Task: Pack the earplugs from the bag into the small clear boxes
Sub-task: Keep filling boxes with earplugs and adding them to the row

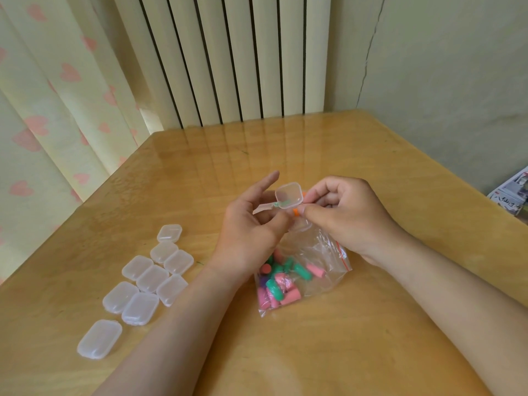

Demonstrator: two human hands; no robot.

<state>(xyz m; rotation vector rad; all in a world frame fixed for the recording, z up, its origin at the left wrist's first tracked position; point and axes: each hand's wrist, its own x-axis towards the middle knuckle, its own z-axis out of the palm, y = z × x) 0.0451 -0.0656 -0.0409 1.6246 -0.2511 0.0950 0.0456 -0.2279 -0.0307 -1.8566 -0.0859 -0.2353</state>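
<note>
My left hand holds a small clear box with its lid swung open, above the middle of the table. A green earplug shows inside it. My right hand pinches an orange earplug at the box's near edge. Below both hands lies a clear zip bag holding several pink, green and purple earplugs. Several closed clear boxes lie in a cluster on the left of the table.
The wooden table stands in a corner, with a radiator behind it and a heart-print curtain on the left. A folded newspaper lies past the table's right edge.
</note>
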